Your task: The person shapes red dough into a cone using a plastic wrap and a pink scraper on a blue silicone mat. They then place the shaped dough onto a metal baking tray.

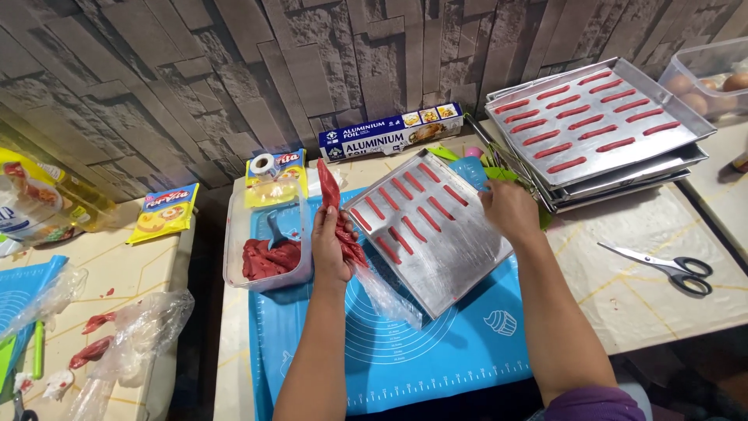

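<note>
My left hand (pixel 331 245) grips a clear piping bag (pixel 336 214) filled with red batter, its tip pointing up and away, just left of a metal baking tray (pixel 460 253). That tray lies tilted on a blue silicone mat (pixel 405 351) and carries two rows of short red piped strips (pixel 405 204). My right hand (pixel 508 209) rests on the tray's far right corner. A clear plastic tub (pixel 234 249) holding red batter and a blue spatula stands left of my left hand.
A stack of metal trays (pixel 686 152), the top one lined with red strips, sits at the back right. Scissors (pixel 670 269) lie on the right. A long foil box (pixel 389 134) leans at the wall. Used piping bags (pixel 117 343) litter the left table.
</note>
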